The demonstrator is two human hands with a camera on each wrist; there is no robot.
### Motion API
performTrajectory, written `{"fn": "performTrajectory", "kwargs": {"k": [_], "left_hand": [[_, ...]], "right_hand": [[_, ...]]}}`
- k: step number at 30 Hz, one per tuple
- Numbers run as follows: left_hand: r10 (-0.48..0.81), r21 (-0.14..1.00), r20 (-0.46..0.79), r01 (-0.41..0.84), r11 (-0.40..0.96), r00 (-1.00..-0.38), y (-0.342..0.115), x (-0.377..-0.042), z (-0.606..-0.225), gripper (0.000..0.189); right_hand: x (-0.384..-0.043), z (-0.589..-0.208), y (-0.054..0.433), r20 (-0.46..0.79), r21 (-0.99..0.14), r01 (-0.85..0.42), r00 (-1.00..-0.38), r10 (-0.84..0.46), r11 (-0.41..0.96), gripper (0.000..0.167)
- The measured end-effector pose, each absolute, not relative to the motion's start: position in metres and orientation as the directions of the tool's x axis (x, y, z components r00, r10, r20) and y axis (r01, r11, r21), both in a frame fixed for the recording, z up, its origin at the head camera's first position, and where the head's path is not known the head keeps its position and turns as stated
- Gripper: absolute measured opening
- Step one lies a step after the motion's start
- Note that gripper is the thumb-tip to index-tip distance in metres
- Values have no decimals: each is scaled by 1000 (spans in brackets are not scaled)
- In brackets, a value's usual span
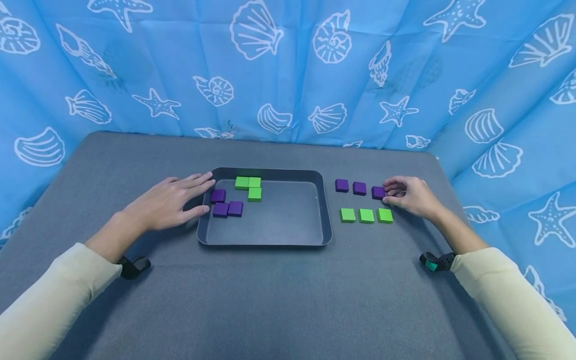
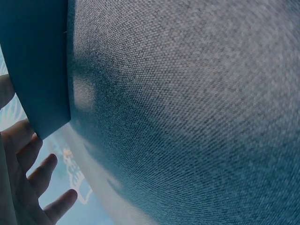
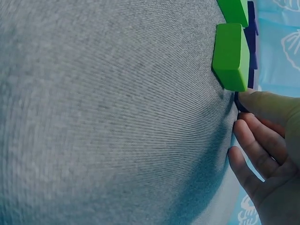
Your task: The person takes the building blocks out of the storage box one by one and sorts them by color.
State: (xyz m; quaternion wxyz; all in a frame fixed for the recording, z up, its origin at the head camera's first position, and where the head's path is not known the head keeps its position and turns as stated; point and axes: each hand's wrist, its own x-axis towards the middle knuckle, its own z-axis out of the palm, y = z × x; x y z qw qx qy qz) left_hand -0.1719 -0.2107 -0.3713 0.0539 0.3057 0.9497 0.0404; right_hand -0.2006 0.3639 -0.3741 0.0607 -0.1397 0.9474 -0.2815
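Observation:
My left hand [image 1: 167, 202] rests at the left rim of a dark grey tray [image 1: 288, 240], its fingers stretched out and the thumb apart. In the left wrist view, fingers [image 2: 42, 176] show beside the tray's outer wall [image 2: 40, 61]. On the right, my right hand [image 1: 408, 195] pinches the right edge of a purple block [image 1: 378, 193], the last in a row of three. Seen from the right wrist, the thumb [image 3: 262, 103] meets that block, which is mostly hidden behind a green block [image 3: 229, 56].
Three purple blocks [image 1: 220, 209] and three green blocks [image 1: 254, 194] lie toward the tray's left and back. Right of the tray, three green blocks [image 1: 366, 216] line up in front of the purple row. A blue shell-patterned curtain [image 1: 288, 75] hangs behind the grey table [image 1: 270, 300].

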Motion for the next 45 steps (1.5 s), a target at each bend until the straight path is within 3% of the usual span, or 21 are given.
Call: {"fn": "performTrajectory", "kwargs": {"k": [8, 16, 28, 35, 45], "left_hand": [[572, 119, -58, 564, 818, -818, -210, -172, -376, 70], [570, 109, -87, 561, 821, -817, -209, -173, -375, 71], [584, 118, -83, 574, 810, -807, -209, -173, -376, 71], [582, 114, -92, 573, 812, -808, -210, -172, -375, 71], [577, 117, -67, 568, 815, -814, -212, -173, -374, 71]], "right_hand": [[-203, -371, 363, -89, -535, -216, -947, -309, 817, 41], [-218, -344, 346, -124, -580, -231, -923, -365, 781, 53], [-229, -318, 255, -77, -668, -304, -880, -469, 680, 49], [-232, -324, 199, -65, -596, -443, -804, -591, 669, 53], [-230, -332, 139, -166, -584, -465, -734, -659, 665, 61]]}}
